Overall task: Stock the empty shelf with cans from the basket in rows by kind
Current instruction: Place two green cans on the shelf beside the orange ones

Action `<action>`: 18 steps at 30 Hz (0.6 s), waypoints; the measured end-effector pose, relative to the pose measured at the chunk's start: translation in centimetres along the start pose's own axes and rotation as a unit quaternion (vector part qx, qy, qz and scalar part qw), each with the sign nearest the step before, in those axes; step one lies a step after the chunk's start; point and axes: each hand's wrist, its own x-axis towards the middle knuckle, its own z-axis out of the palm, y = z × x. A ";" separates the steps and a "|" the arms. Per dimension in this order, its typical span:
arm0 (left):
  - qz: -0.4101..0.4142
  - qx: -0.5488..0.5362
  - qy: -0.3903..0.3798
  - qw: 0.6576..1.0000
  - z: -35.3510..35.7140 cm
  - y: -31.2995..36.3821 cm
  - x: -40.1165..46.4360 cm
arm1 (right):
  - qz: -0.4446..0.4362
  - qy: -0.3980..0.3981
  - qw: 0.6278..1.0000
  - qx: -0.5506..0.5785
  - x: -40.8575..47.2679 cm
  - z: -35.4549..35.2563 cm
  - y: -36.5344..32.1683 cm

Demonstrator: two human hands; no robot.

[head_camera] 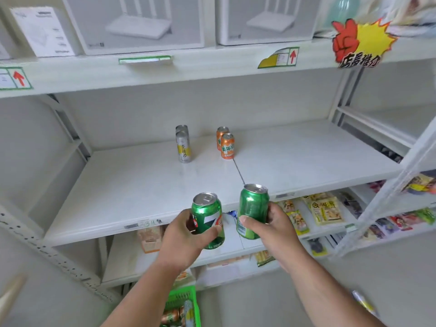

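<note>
Nearest, green basket [182, 300] low by the legs. Left hand [181, 234] grips 1 green can [208, 219], right hand [274, 226] another [252, 210], upright, likely for a third row. Beyond, shelf [141, 185] holds 2 silver cans [183, 147], 2 orange cans [227, 145], one row per kind.

Bright, even, soft light with faint shadows; wide-angle bending at the frame edges; corners smeared and blurred.
</note>
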 end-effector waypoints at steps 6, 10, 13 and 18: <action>-0.021 -0.014 0.016 1.000 9.2 5.0 3.7 | 0.012 0.006 1.000 -0.020 5.9 -8.9 0.3; -0.032 -0.012 0.021 0.999 12.3 6.3 5.4 | 0.023 0.008 0.999 -0.043 8.6 -12.2 0.2; -0.037 -0.005 0.019 0.999 13.4 6.4 6.8 | 0.027 0.005 0.998 -0.050 10.0 -13.2 0.1; -0.041 -0.019 0.009 0.999 13.6 6.0 9.5 | 0.037 0.015 0.998 -0.056 12.5 -13.1 0.0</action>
